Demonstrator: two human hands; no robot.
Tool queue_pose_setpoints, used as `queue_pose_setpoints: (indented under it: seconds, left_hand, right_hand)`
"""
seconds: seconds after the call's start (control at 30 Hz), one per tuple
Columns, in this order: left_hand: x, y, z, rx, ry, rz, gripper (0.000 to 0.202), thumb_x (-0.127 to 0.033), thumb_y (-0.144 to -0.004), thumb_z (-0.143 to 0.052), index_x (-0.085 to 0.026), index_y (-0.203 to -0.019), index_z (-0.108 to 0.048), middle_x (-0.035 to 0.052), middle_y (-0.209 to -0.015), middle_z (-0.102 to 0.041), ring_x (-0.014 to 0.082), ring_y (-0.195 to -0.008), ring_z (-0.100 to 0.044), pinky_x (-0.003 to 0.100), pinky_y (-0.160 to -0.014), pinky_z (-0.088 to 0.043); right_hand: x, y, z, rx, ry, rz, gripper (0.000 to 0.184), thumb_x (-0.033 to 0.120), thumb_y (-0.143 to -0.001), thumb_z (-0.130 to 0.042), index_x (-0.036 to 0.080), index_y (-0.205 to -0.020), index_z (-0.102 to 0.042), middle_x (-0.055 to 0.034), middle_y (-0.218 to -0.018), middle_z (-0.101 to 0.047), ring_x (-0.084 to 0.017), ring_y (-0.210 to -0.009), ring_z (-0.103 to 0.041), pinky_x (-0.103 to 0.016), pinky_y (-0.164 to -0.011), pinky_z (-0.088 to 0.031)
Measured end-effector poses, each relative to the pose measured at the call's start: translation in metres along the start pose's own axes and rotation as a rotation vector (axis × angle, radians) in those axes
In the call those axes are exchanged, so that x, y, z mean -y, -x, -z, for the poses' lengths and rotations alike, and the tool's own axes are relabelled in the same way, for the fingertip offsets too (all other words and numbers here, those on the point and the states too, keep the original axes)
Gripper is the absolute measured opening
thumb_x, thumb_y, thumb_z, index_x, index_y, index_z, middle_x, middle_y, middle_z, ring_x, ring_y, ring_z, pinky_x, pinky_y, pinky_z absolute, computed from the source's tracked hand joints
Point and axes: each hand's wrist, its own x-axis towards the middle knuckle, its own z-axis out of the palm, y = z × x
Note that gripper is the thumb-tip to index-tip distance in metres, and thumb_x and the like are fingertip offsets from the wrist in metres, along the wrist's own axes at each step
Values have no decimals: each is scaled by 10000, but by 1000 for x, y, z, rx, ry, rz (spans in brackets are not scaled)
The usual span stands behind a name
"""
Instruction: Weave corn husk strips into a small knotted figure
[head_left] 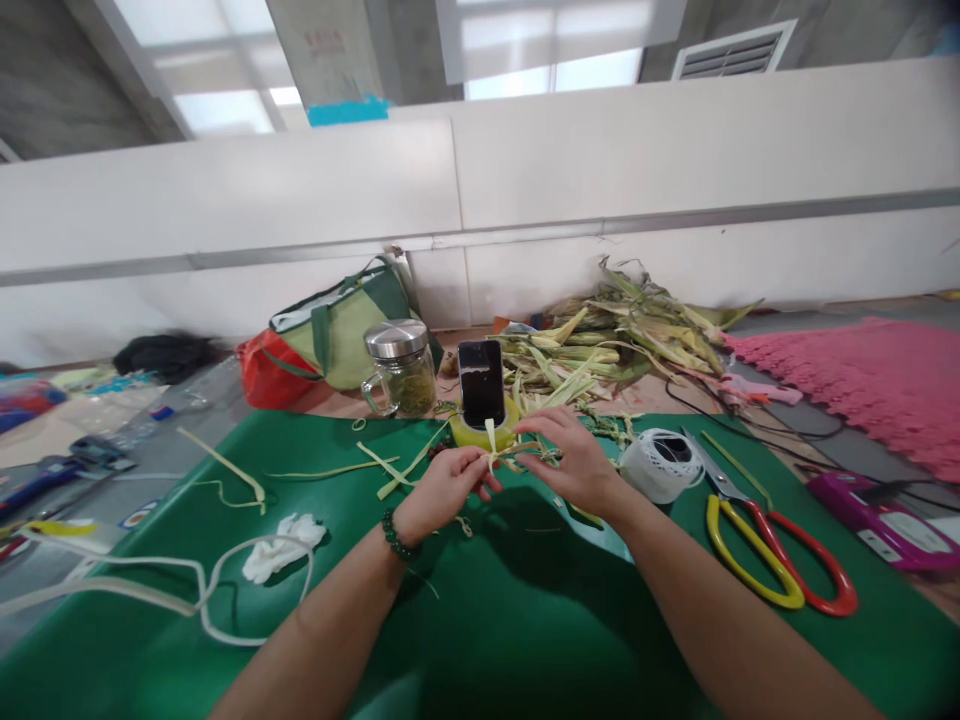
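Pinched between the thumb and fingers of my left hand (448,487) is a small piece made of pale corn husk strips (493,450). My right hand (571,462) is at its right side, thumb and forefinger apart around a thin strip that runs out of the piece; whether they touch it is hard to see. Just behind the hands, a phone (481,383) leans upright on a yellow roll of tape (472,436). Loose husk strips (405,474) lie on the green mat (480,620) to the left of my hands.
Right of my hands are a white string roll (660,466) and large scissors (757,530) with red and yellow handles. A glass jar (411,385), a green bag (345,335) and a husk heap (637,325) stand behind. A white cord (206,600) and crumpled tissue (281,548) lie left.
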Motion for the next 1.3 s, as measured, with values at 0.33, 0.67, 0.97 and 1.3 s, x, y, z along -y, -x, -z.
queue_pose_setpoints:
  seconds: [0.33, 0.67, 0.97, 1.3]
  left_hand:
    - [0, 6, -16, -9, 20, -166, 407, -505, -788, -562, -109, -794, -658, 67, -707, -673, 146, -594, -594, 270, -595, -503]
    - [-8, 10, -12, 150, 383, -57, 519, -581, -768, -559, -92, -900, -670, 108, -735, -705, 177, -684, -644, 299, -688, -514]
    - [-3, 7, -7, 89, 276, -38, 389, -407, -645, -752, -94, -873, -717, 96, -758, -721, 165, -667, -656, 287, -693, -514]
    - [-7, 10, -7, 39, 158, -33, 371, -448, -675, -702, -106, -816, -725, 87, -744, -726, 164, -631, -654, 274, -639, -533]
  right_hand:
    - [1, 6, -17, -26, -115, 167, 128, 248, -884, -531, 173, -845, -627, -49, -768, -632, -156, -732, -558, -279, -667, -446]
    - [0, 6, -22, -63, -726, -142, 100, 301, -770, -686, 204, -771, -711, -17, -764, -661, -133, -690, -610, -271, -647, -498]
    - [3, 3, -19, -142, -448, 163, 76, 237, -810, -657, 250, -824, -730, -38, -821, -718, -179, -870, -612, -342, -795, -511]
    - [3, 3, -7, -140, -212, 301, 136, 160, -836, -592, 224, -856, -710, -81, -1033, -683, -209, -1049, -566, -392, -908, -471]
